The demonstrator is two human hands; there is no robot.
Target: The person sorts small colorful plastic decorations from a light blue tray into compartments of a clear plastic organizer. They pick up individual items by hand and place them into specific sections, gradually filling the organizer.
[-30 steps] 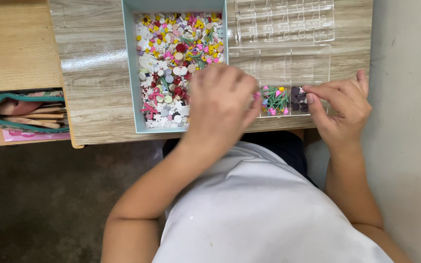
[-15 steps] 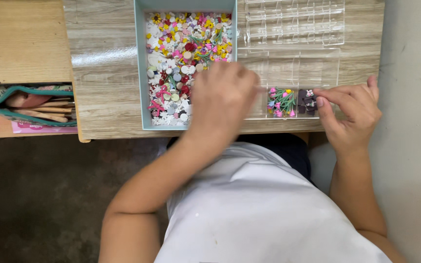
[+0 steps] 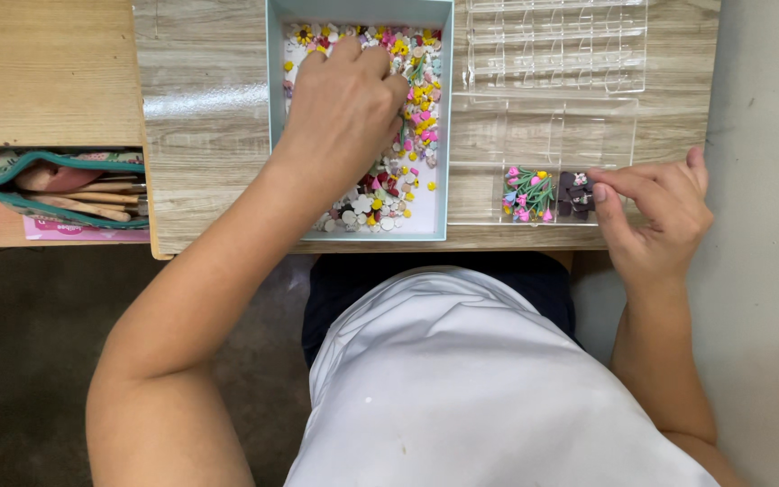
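Observation:
A pale blue tray (image 3: 275, 108) on the wooden desk holds several tiny colourful flower-shaped pieces (image 3: 421, 99). My left hand (image 3: 344, 104) reaches into the tray, its fingers curled down among the pieces; whether it grips one is hidden. To the right lies a clear compartment organiser (image 3: 556, 117). Its front row holds pink tulip pieces (image 3: 526, 194) and dark pieces (image 3: 574, 194). My right hand (image 3: 655, 212) rests at the organiser's right end, thumb and forefinger pinched at the dark pieces' compartment.
An open green-edged pouch (image 3: 60, 185) with wooden sticks lies on a lower shelf at the left. A second clear organiser section (image 3: 556, 45) sits at the back right. The desk's front edge (image 3: 227, 248) runs just above my lap. A pale wall (image 3: 768, 108) stands at the right.
My left hand has moved from the tray's near end toward its far end. My right hand stays at the organiser's right end.

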